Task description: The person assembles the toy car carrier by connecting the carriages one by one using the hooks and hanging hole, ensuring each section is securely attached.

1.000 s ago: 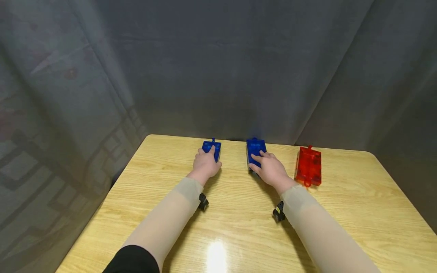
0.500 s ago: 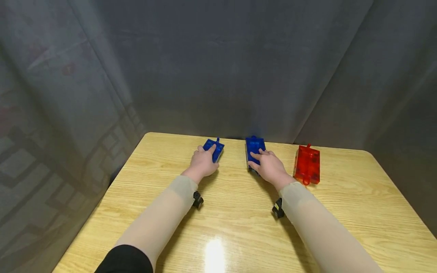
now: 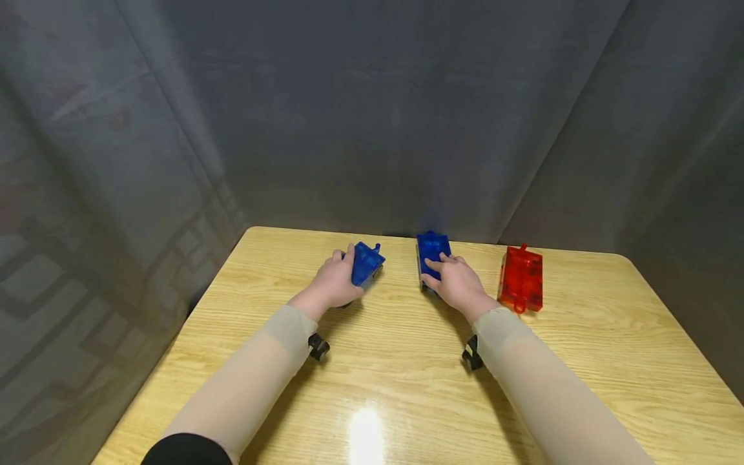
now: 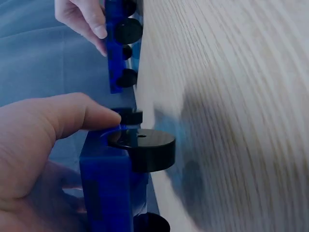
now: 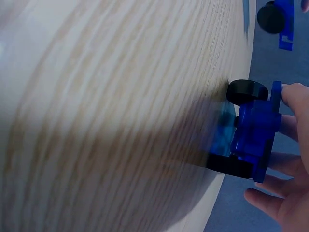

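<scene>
In the head view, two blue see-through toy wagons with black wheels are near the table's back edge. My left hand grips the left wagon, which stands at an angle, its hook towards the back right. In the left wrist view, the thumb presses beside a wheel, fingers on the opposite side. My right hand rests over the right wagon with spread fingers. In the right wrist view, that wagon shows its rear, the thumb at its top corner.
A red see-through toy wagon stands right of my right hand, a loop at its near end. The pale wooden table ends just behind the wagons. A grey curtain hangs behind it and at the sides.
My left hand has moved left and a little nearer. The left wagon has turned with it, its hook swinging to the right. The right hand and right wagon stay almost in place.
</scene>
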Available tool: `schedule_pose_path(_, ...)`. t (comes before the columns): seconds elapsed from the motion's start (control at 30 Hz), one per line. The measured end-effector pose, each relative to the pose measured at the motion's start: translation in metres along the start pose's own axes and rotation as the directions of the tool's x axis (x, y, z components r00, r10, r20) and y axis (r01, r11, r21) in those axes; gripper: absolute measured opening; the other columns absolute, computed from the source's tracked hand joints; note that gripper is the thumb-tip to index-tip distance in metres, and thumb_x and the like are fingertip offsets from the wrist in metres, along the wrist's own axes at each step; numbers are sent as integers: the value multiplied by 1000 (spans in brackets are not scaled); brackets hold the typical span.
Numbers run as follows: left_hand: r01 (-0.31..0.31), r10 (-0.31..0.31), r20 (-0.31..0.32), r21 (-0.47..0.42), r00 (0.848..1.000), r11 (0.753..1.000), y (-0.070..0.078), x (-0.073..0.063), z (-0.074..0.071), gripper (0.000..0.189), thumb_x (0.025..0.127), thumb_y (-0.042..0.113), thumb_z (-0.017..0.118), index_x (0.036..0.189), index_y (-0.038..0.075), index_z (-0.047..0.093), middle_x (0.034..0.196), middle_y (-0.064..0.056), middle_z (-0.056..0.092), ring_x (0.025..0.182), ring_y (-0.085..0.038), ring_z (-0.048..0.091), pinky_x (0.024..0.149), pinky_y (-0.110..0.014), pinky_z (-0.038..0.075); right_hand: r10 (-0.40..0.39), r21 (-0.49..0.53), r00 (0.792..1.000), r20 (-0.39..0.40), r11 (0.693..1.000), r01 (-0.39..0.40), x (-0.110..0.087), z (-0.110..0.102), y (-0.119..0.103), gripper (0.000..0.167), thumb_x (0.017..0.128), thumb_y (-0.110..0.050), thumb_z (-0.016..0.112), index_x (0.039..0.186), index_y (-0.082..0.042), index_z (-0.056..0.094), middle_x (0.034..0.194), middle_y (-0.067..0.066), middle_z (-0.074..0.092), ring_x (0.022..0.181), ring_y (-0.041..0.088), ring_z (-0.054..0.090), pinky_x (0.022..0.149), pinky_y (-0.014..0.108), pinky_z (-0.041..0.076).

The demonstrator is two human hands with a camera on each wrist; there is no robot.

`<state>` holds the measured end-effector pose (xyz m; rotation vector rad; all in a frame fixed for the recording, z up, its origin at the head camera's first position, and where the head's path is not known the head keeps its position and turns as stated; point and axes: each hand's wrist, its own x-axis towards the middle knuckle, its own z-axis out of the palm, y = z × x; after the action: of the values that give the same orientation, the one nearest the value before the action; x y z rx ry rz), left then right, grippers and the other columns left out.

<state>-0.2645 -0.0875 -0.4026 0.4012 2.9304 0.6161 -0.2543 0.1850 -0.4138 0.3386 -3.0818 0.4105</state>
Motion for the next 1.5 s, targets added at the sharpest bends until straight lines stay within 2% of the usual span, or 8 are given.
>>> schedule_pose_path(0.23,-85,84,18,8,996,996,-7,-18,-9,106,80,22,81,158,1,12,153,-21,29,131,-38,42,107,-52,36,10,16,1000,5,1000,-10,1,1,2,55,99,-39,60,146,-13,49,151,24,35,137,48,33,110,59,30)
schedule_pose_path(0.37,-147,147,11,13,989,989,-10,-29,-15,103,78,17,81,157,0,18,153,-19,32,133,-35,40,107,-52,35,7,16,1000,5,1000,-7,2,1,4,55,99,-39,60,146,-13,49,152,25,35,137,48,33,109,60,30)
schedule_pose_path(0.47,-196,195,38,14,980,981,-13,-35,-18,101,77,14,80,157,2,20,153,-16,34,134,-33,40,106,-50,36,6,10,1000,0,1000,-6,3,0,4,55,99,-39,60,146,-13,49,151,25,35,136,49,33,109,60,30)
schedule_pose_path(0.6,-252,251,113,2,961,968,-19,-41,-19,101,76,10,79,158,9,21,154,-11,32,134,-31,41,105,-47,38,19,7,1000,-4,1000,-19,3,1,4,55,98,-39,62,145,-13,50,151,26,36,136,49,33,109,61,30)
schedule_pose_path(0.8,-353,355,214,-50,910,934,-26,-49,-17,100,73,4,80,157,10,26,154,-7,34,129,-28,43,103,-41,40,25,10,1000,-6,1000,-25,3,0,3,55,98,-38,62,145,-13,50,150,26,36,136,49,34,107,62,31)
schedule_pose_path(0.93,-361,376,289,-104,881,927,-26,-56,-18,100,73,3,81,157,11,28,156,-6,32,131,-28,42,104,-41,40,25,13,1000,-6,1000,-25,2,-1,3,55,98,-37,62,145,-13,50,151,26,35,136,49,34,107,62,32)
schedule_pose_path(1.13,-358,372,382,-108,846,927,-29,-70,-19,98,76,5,82,157,13,28,156,-6,32,136,-30,39,105,-44,39,27,11,1000,-12,1000,-27,2,-1,0,55,97,-37,63,145,-13,51,151,25,36,136,48,35,107,61,32)
schedule_pose_path(1.5,-359,382,410,-137,828,923,-44,-89,-21,100,72,0,83,157,13,31,156,-8,34,140,-31,34,107,-47,38,17,28,1000,1,999,-17,2,-3,-1,55,98,-37,62,145,-11,50,151,26,35,136,49,33,108,60,31)
